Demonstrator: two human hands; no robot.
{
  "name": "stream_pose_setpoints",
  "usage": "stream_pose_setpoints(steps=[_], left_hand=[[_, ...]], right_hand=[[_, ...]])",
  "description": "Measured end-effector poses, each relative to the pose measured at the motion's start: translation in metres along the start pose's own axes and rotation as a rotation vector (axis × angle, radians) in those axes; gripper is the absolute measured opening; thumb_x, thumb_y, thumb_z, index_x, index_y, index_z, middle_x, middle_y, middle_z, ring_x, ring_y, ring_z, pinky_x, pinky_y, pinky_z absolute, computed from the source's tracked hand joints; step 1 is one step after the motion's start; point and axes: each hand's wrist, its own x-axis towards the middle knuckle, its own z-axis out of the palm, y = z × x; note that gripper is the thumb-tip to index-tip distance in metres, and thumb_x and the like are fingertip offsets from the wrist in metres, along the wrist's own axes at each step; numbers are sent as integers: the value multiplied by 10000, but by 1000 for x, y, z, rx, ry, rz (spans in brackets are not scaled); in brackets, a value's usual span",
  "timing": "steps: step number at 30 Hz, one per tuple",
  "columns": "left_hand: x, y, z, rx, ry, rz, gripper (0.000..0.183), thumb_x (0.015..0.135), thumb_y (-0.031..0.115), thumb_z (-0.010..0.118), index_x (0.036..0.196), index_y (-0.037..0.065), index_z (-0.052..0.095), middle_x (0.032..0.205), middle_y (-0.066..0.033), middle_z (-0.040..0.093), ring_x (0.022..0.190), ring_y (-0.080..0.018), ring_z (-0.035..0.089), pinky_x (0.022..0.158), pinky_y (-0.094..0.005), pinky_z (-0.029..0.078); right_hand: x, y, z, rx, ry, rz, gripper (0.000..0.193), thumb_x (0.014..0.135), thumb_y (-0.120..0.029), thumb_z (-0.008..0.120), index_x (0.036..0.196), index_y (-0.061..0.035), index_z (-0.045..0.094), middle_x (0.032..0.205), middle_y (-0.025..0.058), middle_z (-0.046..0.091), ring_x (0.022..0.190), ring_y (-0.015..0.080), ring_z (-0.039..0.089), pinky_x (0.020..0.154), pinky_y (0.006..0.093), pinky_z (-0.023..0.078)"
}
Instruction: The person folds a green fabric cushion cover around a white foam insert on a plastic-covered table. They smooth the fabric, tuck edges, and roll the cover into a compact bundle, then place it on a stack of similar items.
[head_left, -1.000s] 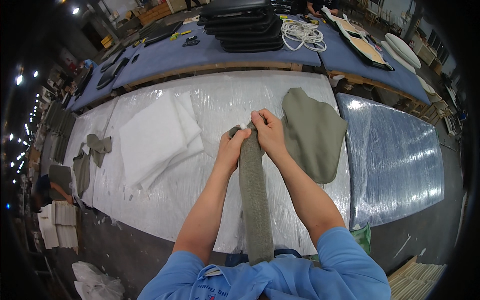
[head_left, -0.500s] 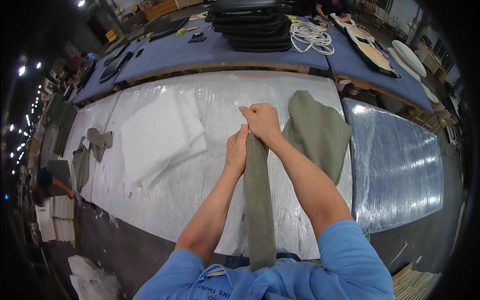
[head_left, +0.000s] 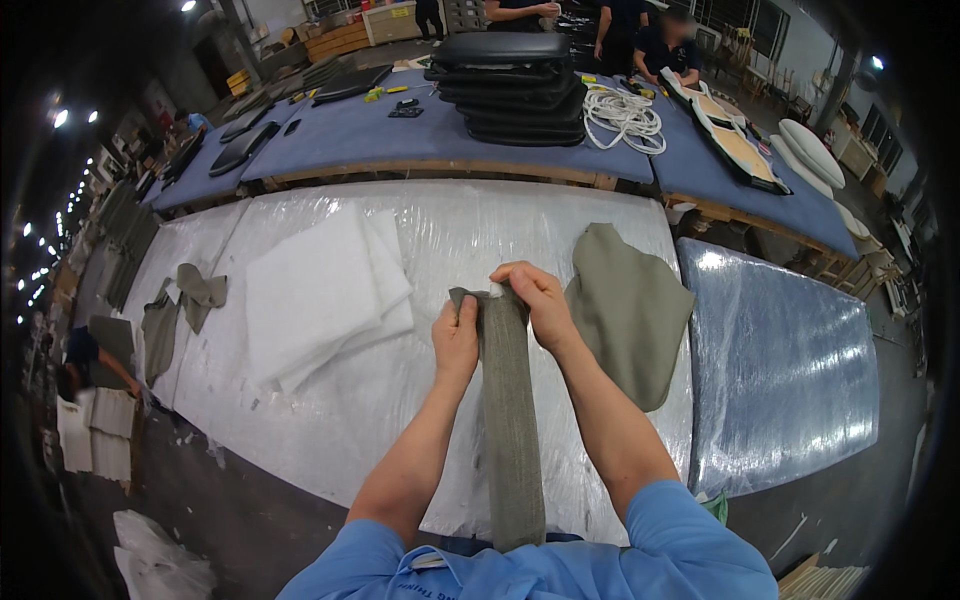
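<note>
A long olive-grey fabric sleeve point(head_left: 510, 430) runs from my waist out over the plastic-covered table, with a bit of white material showing at its far end. My left hand point(head_left: 455, 345) grips the left edge of that end, thumb on top, and a fold of cloth stands up beside the thumb. On the right edge, my right hand point(head_left: 540, 305) pinches the same end near the white bit. To the right of it lies a flat olive fabric piece point(head_left: 630, 320). Folded white batting sheets point(head_left: 315, 295) rest to the left.
Across the far side stands a blue-topped workbench point(head_left: 350, 150) with stacked black cushions point(head_left: 510, 90) and a coil of white cord point(head_left: 622, 120). A plastic-wrapped panel point(head_left: 785, 360) is at right. Olive scraps point(head_left: 180, 310) lie at left. Several other people work beyond the benches and at left.
My hands have moved apart and nearer to me, spreading the sleeve's far end, so cloth edges and white material now show between them. The view has tilted up slightly.
</note>
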Motion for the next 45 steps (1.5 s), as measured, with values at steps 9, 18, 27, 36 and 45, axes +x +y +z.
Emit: stream_pose_setpoints(steps=[9, 18, 27, 36, 45], left_hand=[[33, 0, 16, 318, 133, 368, 390, 1100, 286, 503, 848, 0, 586, 693, -136, 563, 629, -227, 498, 606, -387, 432], [45, -14, 14, 401, -44, 448, 383, 1088, 269, 468, 835, 11, 595, 695, -214, 576, 627, -418, 587, 584, -458, 448], [56, -14, 13, 403, -171, 298, 394, 1082, 283, 489, 837, 0, 613, 729, -196, 597, 646, -361, 599, 610, -425, 459], [37, 36, 4, -168, -504, -278, 576, 1076, 544, 485, 1092, -1, 672, 990, -36, 678, 953, -135, 585, 900, -305, 467], [29, 47, 8, -29, -631, -416, 504, 993, 465, 629, 1033, -33, 691, 974, -71, 691, 898, -150, 636, 805, -309, 499]], right_hand=[[-12, 14, 7, 67, 69, 155, 271, 1051, -242, 610, 892, -34, 681, 799, -70, 589, 758, 29, 495, 696, 219, 413], [-15, 5, 3, 102, 87, 268, 227, 1009, -166, 622, 803, -70, 631, 750, -81, 543, 701, 23, 462, 644, 220, 376], [-12, 0, 4, 99, 173, 252, 254, 1015, -222, 657, 847, -34, 690, 784, -47, 600, 742, 49, 527, 677, 250, 438], [28, 1, -1, -408, 240, 6, 327, 992, -302, 680, 873, -1, 724, 770, 77, 661, 699, 135, 583, 656, 317, 466], [59, 7, 9, -753, 137, 86, 526, 895, -444, 694, 631, 11, 663, 552, 154, 591, 495, 295, 531, 548, 432, 438]])
